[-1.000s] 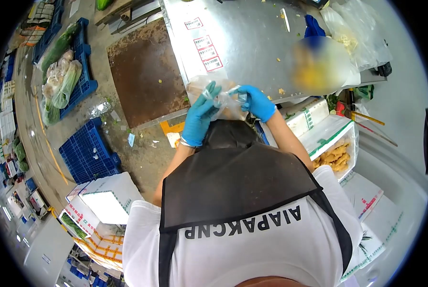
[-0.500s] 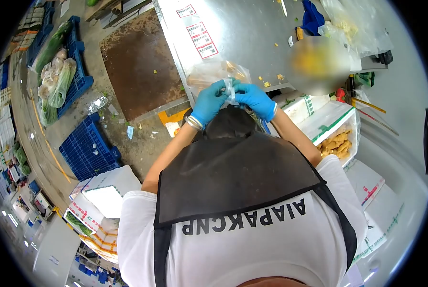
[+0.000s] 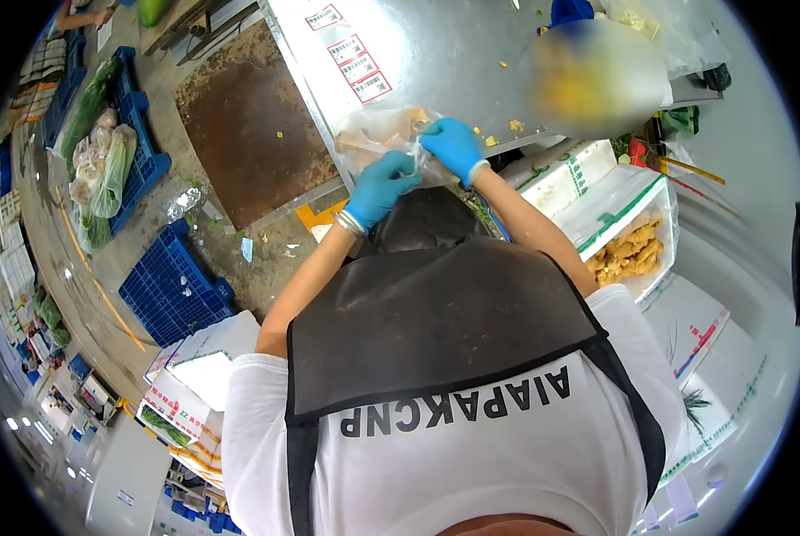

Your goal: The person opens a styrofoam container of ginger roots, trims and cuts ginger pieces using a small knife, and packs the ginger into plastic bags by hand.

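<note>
A see-through plastic bag (image 3: 355, 140) with light brown contents lies at the near edge of the metal table (image 3: 436, 62). I cannot make out what kind of food is inside. My left hand (image 3: 382, 190), in a blue glove, is closed on the bag's gathered top from the near left side. On the right, my right hand (image 3: 454, 149), also gloved in blue, pinches the same gathered plastic, its fingertips close to the bag's body. Both hands are in front of my dark apron (image 3: 445, 313). The fingertips are partly hidden in the plastic.
Several red-bordered labels (image 3: 359, 68) are stuck on the table's left side, and yellow scraps (image 3: 491, 141) lie near its front edge. A white box of ginger (image 3: 631, 256) stands to my right. Blue pallets (image 3: 175, 284) and a rusty plate (image 3: 244, 125) are to the left.
My hands have moved apart: the right rose a little, the left dropped lower. The bag's twisted top, held upright between them before, now leans down, and more of the bag shows.
</note>
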A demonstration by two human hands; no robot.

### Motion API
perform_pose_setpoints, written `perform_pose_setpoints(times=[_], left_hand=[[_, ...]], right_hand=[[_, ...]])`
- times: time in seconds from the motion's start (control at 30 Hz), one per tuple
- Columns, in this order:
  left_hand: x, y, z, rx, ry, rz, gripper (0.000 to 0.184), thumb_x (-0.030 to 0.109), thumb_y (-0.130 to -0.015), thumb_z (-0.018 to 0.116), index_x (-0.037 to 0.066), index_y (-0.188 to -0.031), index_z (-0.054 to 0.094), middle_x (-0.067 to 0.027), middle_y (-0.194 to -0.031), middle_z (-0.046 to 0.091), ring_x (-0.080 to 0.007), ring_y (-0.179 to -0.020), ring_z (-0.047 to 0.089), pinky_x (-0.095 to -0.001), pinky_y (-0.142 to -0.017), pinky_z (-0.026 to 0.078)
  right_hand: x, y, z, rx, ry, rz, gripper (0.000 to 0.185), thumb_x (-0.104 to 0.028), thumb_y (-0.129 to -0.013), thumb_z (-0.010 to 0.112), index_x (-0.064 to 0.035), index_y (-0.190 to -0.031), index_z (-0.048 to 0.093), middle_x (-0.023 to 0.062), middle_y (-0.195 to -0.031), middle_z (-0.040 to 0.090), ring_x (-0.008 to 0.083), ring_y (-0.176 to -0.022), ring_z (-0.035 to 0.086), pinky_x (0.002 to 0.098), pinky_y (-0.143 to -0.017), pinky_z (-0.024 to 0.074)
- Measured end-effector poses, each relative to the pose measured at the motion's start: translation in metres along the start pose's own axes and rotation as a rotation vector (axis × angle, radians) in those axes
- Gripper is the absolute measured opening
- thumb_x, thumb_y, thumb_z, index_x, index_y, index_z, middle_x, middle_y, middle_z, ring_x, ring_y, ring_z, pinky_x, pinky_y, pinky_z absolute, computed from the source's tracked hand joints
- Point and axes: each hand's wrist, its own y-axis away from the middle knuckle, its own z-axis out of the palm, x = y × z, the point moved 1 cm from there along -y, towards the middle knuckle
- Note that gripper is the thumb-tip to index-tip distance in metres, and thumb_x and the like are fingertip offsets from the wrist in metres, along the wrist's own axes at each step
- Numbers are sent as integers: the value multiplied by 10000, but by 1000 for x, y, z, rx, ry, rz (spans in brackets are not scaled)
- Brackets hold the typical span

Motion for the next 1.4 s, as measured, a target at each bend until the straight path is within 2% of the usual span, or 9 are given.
perform_pose_setpoints(times=[0.2,0.33,0.43,0.6,0.7,0.87,1.07,1.27,1.4], left_hand=[[36,-2,-12,-233,-499,78,167,149,-825,722,40,-848,597,-62,-756,547,-148,-654,504,-288,-642,456],[35,-18,-51,540,-237,-58,168,167,-878,669,48,-984,724,-35,-900,713,-91,-688,596,-252,-608,494],[-5,-61,-93,708,382,-256,395,250,-833,724,-71,-1038,622,-128,-842,657,-188,-583,616,-268,-498,464],[-35,-136,-106,539,449,-596,400,298,-818,771,-31,-1010,646,-142,-866,677,-221,-622,671,-269,-478,451],[-41,-171,-95,595,460,-601,320,303,-808,789,36,-873,626,-47,-671,588,-146,-480,523,-276,-408,404],[-5,-175,-94,407,336,-679,297,350,-825,765,105,-762,609,1,-599,527,-114,-454,418,-276,-434,409],[-39,-178,-116,221,691,-636,275,232,-897,664,48,-1096,617,-114,-1041,660,-232,-914,643,-368,-786,548],[-78,-187,-131,-42,-95,-102,387,140,-858,682,80,-1233,610,-87,-1141,663,-208,-980,649,-308,-859,539],[-114,-206,-146,-87,-448,-77,424,85,-835,666,91,-1253,596,-94,-1200,651,-217,-1054,637,-306,-947,511]], right_hand=[[2,-35,36,284,284,-76,277,-233,-761,631,-64,-971,691,185,-942,694,315,-788,673,379,-708,528],[23,-47,-4,-316,-134,29,321,-201,-797,651,-108,-1104,675,133,-1056,671,201,-879,649,329,-796,521],[17,-47,-43,-602,-165,-120,358,-179,-823,657,-123,-1177,664,85,-1079,662,151,-922,622,312,-850,514],[-33,-82,-57,-360,-87,15,475,-204,-824,686,-136,-1287,603,95,-1098,666,186,-956,635,326,-875,516],[-22,-121,-11,-47,147,-347,554,-221,-805,706,-166,-1336,558,119,-1061,672,238,-942,651,356,-862,521],[-25,-142,29,-57,10,-292,569,-163,-820,699,-231,-1362,540,79,-1019,646,177,-875,630,306,-838,524],[-23,-135,28,20,-266,-408,378,-103,-839,672,-170,-1211,666,77,-920,664,170,-802,644,296,-803,533],[-28,-136,21,38,-361,-416,208,-127,-825,720,-127,-1032,740,85,-927,679,184,-821,653,293,-799,533],[-43,-125,12,67,-274,-511,178,-133,-814,732,-132,-991,750,82,-923,674,190,-826,651,295,-798,527]])
